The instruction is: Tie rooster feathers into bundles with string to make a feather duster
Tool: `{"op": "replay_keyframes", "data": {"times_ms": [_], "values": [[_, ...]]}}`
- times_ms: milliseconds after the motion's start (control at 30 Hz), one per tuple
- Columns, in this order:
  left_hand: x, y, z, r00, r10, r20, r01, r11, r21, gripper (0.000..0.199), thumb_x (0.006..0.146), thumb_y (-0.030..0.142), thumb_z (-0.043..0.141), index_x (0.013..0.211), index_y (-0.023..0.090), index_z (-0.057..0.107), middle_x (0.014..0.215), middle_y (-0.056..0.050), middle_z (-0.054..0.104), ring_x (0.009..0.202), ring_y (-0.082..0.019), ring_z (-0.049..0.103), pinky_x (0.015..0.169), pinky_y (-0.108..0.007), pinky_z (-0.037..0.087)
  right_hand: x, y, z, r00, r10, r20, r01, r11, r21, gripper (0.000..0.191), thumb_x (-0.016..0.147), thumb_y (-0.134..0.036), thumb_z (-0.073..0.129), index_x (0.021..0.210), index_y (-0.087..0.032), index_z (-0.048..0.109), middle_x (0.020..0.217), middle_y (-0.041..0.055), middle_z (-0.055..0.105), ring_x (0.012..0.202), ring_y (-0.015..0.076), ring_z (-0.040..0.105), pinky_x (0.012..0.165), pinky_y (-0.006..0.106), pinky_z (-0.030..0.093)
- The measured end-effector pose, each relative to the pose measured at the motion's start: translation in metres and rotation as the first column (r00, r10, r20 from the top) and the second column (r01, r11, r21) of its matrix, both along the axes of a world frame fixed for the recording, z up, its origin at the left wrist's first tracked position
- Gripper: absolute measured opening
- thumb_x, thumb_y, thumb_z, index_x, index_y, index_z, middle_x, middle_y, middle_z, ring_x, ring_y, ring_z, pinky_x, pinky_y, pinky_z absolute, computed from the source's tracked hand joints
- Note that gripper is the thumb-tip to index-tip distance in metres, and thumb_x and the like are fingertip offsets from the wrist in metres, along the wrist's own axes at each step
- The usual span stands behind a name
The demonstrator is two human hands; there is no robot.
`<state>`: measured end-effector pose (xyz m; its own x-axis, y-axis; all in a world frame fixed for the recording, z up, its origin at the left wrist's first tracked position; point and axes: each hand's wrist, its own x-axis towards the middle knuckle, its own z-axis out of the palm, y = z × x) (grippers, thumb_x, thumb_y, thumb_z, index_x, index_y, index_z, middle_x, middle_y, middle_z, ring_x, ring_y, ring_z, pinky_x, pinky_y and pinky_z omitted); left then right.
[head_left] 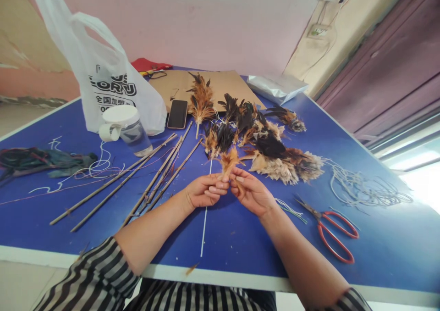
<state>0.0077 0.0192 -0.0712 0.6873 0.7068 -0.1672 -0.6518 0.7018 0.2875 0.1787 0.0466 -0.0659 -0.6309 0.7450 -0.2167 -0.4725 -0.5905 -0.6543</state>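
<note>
Above the front middle of the blue table, my left hand (209,190) pinches the base of a small bunch of orange-brown feathers (229,160). My right hand (252,191) meets it from the other side, its fingers closed at the same base, with a bit of tan feather under them. Just beyond my hands lies a pile of black and brown feathers (244,118), with pale fluffy feathers (275,168) at its near right side. A feather duster head on a short stick (202,100) rests behind, partly on the cardboard.
Thin sticks (113,185) lie to the left, near a lidded plastic jar (132,130) and a white plastic bag (103,72). Red-handled scissors (330,228) and tangled white string (360,185) lie right. A phone (177,113) sits by the cardboard (233,84).
</note>
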Motion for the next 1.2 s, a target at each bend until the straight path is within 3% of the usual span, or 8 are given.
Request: {"op": "replay_keyframes", "data": {"times_ms": [233,400,500,700,900,1200], "values": [[0.000,0.001,-0.001,0.999,-0.025,-0.021,0.027,0.997,0.078,0.012,0.077,0.001,0.041,0.076,0.008,0.051,0.058,0.002,0.038,0.039,0.000,0.035,0.029,-0.003,0.022,0.001,0.000,-0.001,0.986,0.000,0.166,-0.009,0.999,0.048,0.021,0.065,-0.012,0.071,0.084,-0.014,0.063,0.066,-0.0010,0.063,0.054,0.0060,0.057,0.052,0.017,0.047],[-0.004,0.000,0.000,0.990,-0.081,-0.111,0.103,0.974,0.203,0.001,0.075,0.007,0.052,0.074,0.008,0.052,0.055,0.002,0.039,0.036,0.000,0.032,0.028,-0.005,0.020,0.003,-0.001,0.003,0.987,0.062,0.147,-0.077,0.992,0.098,0.015,0.069,-0.022,0.069,0.080,-0.012,0.065,0.070,0.0022,0.064,0.055,0.0067,0.056,0.052,0.018,0.047],[-0.006,-0.002,0.002,0.987,-0.085,-0.137,0.118,0.959,0.257,0.007,0.071,0.010,0.057,0.070,0.009,0.050,0.054,0.001,0.041,0.034,0.000,0.031,0.027,-0.006,0.019,0.006,-0.002,0.005,0.982,0.099,0.161,-0.118,0.987,0.110,0.018,0.067,-0.020,0.070,0.084,-0.013,0.066,0.071,0.0029,0.065,0.059,0.0084,0.059,0.057,0.021,0.048],[-0.006,-0.002,0.004,0.991,-0.079,-0.108,0.103,0.965,0.241,0.005,0.074,0.008,0.053,0.070,0.009,0.050,0.054,0.003,0.039,0.034,0.001,0.029,0.027,-0.005,0.019,0.009,0.000,-0.002,0.978,0.133,0.160,-0.155,0.978,0.136,0.024,0.065,-0.015,0.071,0.089,-0.014,0.066,0.077,0.0025,0.066,0.063,0.0086,0.061,0.062,0.021,0.049],[-0.005,0.000,0.003,0.997,-0.047,-0.068,0.060,0.976,0.211,0.005,0.076,0.005,0.048,0.072,0.009,0.050,0.056,0.002,0.039,0.036,0.001,0.031,0.028,-0.004,0.020,0.004,-0.001,-0.005,0.976,0.088,0.199,-0.111,0.988,0.109,0.018,0.066,-0.021,0.072,0.080,-0.012,0.067,0.061,0.0005,0.062,0.052,0.0059,0.055,0.052,0.018,0.045],[-0.003,-0.002,0.006,0.997,-0.021,-0.076,0.035,0.981,0.189,0.005,0.075,0.004,0.049,0.073,0.008,0.051,0.058,0.002,0.037,0.038,0.001,0.032,0.028,-0.004,0.019,-0.004,-0.002,-0.009,0.978,0.035,0.208,-0.043,0.999,0.033,0.020,0.063,-0.028,0.073,0.067,-0.014,0.060,0.057,-0.0031,0.056,0.046,0.0047,0.048,0.046,0.018,0.038]]}}
